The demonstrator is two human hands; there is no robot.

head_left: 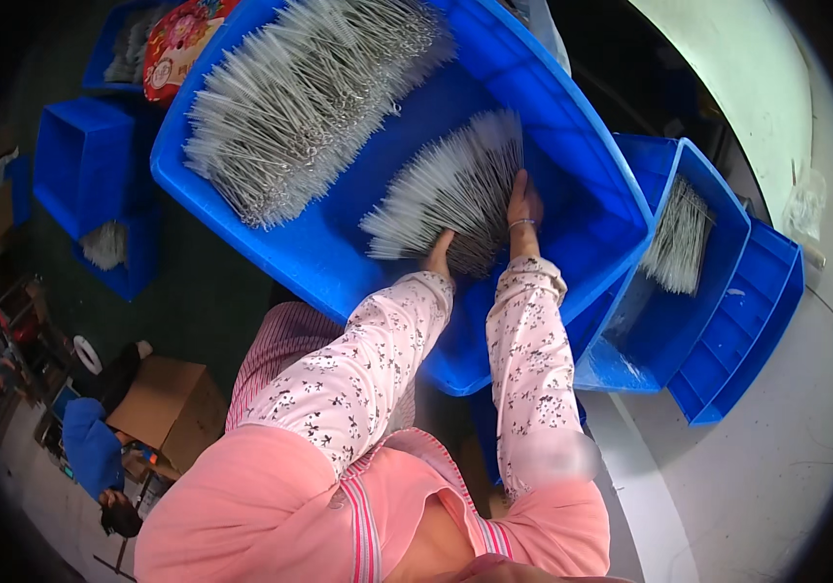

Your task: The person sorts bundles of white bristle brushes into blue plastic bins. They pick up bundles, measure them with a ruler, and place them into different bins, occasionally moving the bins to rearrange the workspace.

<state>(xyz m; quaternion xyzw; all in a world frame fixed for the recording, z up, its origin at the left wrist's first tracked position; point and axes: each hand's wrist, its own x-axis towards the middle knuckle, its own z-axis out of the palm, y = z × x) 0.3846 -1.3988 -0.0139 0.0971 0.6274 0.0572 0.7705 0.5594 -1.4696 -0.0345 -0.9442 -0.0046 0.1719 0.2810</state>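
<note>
Both my hands hold a thick, fanned bundle of thin wire-handled bottle brushes [451,194] with whitish bristles, inside a large blue bin [314,277]. My left hand [442,255] grips the bundle at its near left edge, only the thumb side showing. At its right side my right hand [524,209] presses against it, fingers partly hidden behind the brushes. To the left in the same bin lies a bigger pile of the same brushes [310,97], with looped wire ends toward the bin's middle.
On the right stand a blue bin [718,194] with more brushes [679,238] and another blue bin [742,325]. Blue crates [81,160] and a red patterned bag [178,44] are at the upper left. A cardboard box [169,408] sits near a person in blue [91,442].
</note>
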